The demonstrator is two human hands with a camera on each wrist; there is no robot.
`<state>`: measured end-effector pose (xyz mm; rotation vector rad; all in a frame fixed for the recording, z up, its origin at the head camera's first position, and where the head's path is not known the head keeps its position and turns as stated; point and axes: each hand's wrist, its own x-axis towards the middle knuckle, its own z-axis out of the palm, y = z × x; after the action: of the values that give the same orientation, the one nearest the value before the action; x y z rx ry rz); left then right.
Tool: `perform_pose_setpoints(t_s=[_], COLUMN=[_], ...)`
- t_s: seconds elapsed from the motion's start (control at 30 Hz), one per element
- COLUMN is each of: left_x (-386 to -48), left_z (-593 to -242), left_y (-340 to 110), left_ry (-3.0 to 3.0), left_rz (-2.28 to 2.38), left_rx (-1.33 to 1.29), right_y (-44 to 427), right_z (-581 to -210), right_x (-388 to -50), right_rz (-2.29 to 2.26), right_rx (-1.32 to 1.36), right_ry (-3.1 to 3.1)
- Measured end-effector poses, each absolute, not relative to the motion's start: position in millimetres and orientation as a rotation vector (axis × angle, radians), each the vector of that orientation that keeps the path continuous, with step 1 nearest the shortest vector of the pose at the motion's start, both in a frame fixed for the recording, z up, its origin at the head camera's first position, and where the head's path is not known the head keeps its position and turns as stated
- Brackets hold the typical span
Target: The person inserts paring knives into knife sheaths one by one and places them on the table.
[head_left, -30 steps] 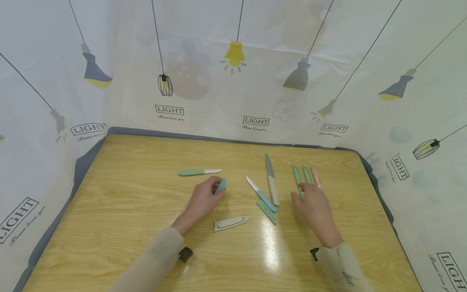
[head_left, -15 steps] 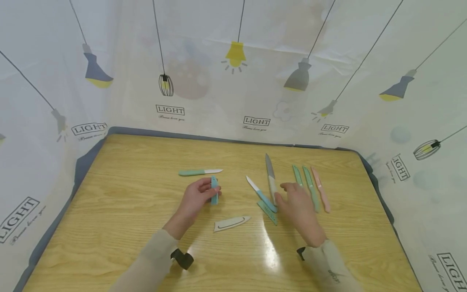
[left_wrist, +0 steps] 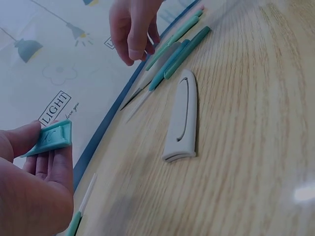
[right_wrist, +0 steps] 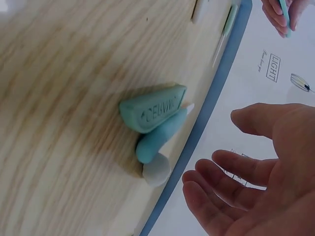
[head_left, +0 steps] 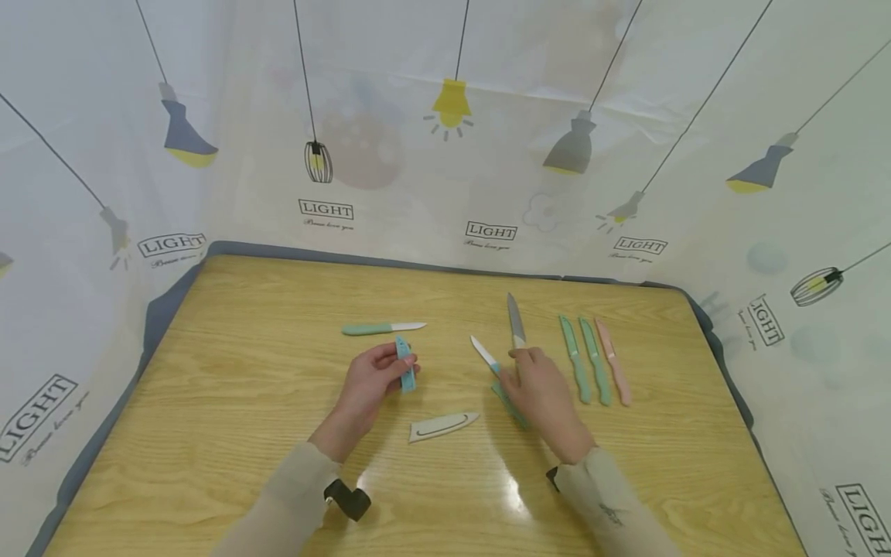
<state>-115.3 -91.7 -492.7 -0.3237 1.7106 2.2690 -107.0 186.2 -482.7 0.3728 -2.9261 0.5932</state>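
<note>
My left hand (head_left: 365,383) pinches a small blue knife sheath (head_left: 402,350) between thumb and fingers, raised above the table. Over the middle of the table hovers my right hand (head_left: 550,394), its fingers apart with nothing between them in the right wrist view. Below it lies a paring knife with a blue handle (right_wrist: 160,140) and white blade (head_left: 483,352). Beside that is a larger knife with a grey blade (head_left: 515,316) and pale handle (right_wrist: 156,169). A green sheath (right_wrist: 155,109) touches the blue handle, partly hidden by my hand in the head view.
On the wooden table (head_left: 264,449), a white sheath (head_left: 443,426) lies in front between the hands. A green-handled knife (head_left: 369,329) lies behind the left hand. Two green knives (head_left: 575,360) and a pink knife (head_left: 612,361) lie in a row at right. Printed cloth walls surround the table.
My right hand has moved left from the row of green and pink knives to above the blue-handled knife. My left hand has shifted slightly left and turned the blue sheath more upright.
</note>
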Motion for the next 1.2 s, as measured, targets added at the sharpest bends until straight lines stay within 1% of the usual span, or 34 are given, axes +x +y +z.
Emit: perform_pose_setpoints(t_s=[0.33, 0.7, 0.97, 1.2], left_x=[-113, -113, -112, -112], left_z=[-495, -496, -493, -493], left_y=[-91, -88, -87, -86], left_ry=[1.697, 1.694, 1.699, 1.703], left_rz=[2.297, 2.301, 2.293, 2.292], left_rx=[-0.388, -0.411, -0.431, -0.443], right_y=[169, 163, 163, 165], right_z=[-492, -498, -501, -504], right_x=[-115, -122, -123, -124], right_rz=[0.511, 0.315, 0.249, 0.158], right_rx=[0.319, 0.304, 0.326, 0.411], right_ry=[-2.968, -3.062, -3.046, -2.977])
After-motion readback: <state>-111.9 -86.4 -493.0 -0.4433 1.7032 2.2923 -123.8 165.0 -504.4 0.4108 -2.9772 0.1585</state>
